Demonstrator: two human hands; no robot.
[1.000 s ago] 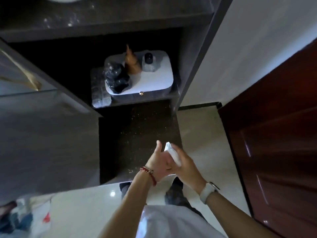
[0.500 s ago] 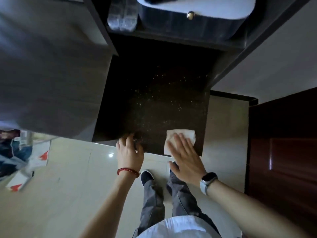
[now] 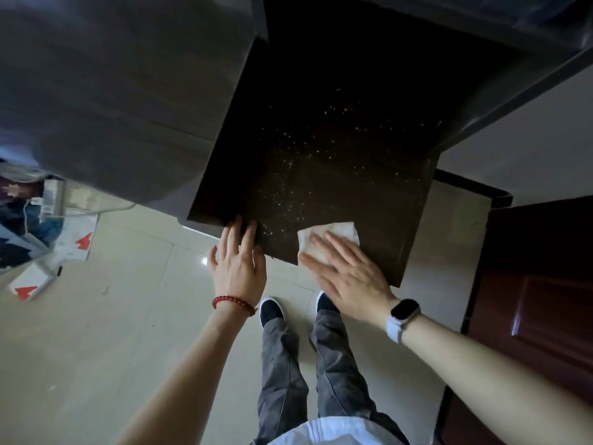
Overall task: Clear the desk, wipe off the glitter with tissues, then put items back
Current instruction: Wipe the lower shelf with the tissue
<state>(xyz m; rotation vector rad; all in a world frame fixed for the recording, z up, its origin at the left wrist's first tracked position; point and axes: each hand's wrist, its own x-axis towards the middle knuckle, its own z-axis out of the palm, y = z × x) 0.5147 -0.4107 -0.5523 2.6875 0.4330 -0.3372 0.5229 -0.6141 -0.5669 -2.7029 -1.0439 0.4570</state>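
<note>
A dark desk top (image 3: 346, 75) fills the upper middle of the head view, sprinkled with gold glitter (image 3: 308, 162) across its middle and front. A white tissue (image 3: 333, 232) lies flat near the desk's front edge. My right hand (image 3: 349, 277), with a watch on the wrist, presses flat on the tissue with fingers spread. My left hand (image 3: 239, 261), with a red bead bracelet, rests open at the front edge, fingertips on the desk to the left of the tissue.
A grey cabinet side (image 3: 112, 91) rises on the left. A dark red door (image 3: 539, 300) stands on the right. Papers with red marks (image 3: 73, 242) and clutter lie on the tiled floor (image 3: 96, 348) at the left. My shoes and legs stand below the desk edge.
A second ago both hands held the tissue together above the desk. The tissue now lies spread flat under my right palm, and my left hand has come to the desk edge. The camera tilted down.
</note>
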